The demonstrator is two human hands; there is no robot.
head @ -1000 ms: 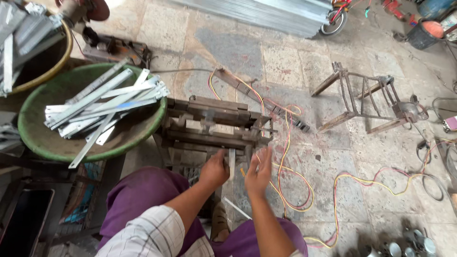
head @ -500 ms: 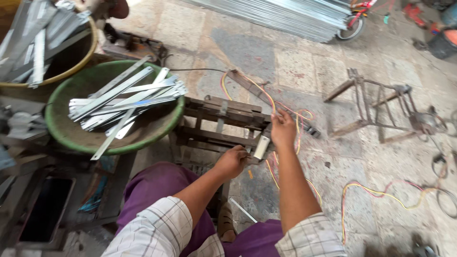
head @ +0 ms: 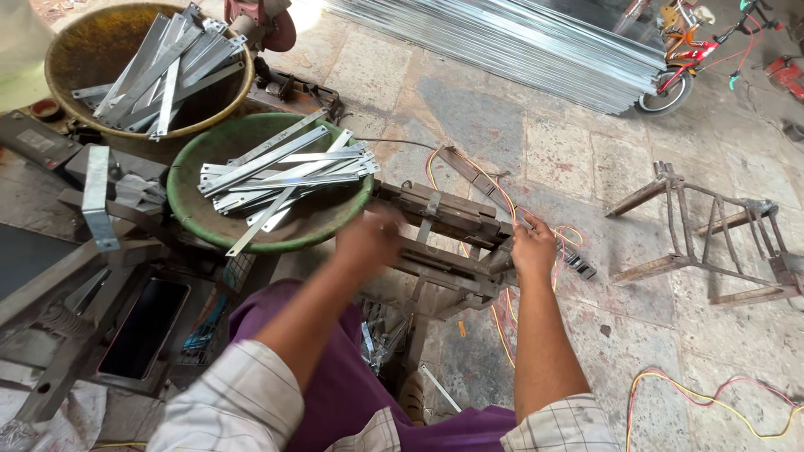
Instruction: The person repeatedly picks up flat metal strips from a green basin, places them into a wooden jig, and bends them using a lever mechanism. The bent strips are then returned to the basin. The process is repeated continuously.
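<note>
We are viewing a rusty metal jig (head: 444,222) at the centre of the stone floor: the right hand (head: 533,249) is resting on its right end, fingers curled down over the frame, while the left hand (head: 368,238) is hovering at its left end — blurred, so we cannot tell how far it is opening or whether it is gripping anything. Just left of the jig, a green basin (head: 194,209) is holding loose flat metal strips (head: 280,172), and red and yellow cables (head: 502,314) are trailing beneath its right end.
</note>
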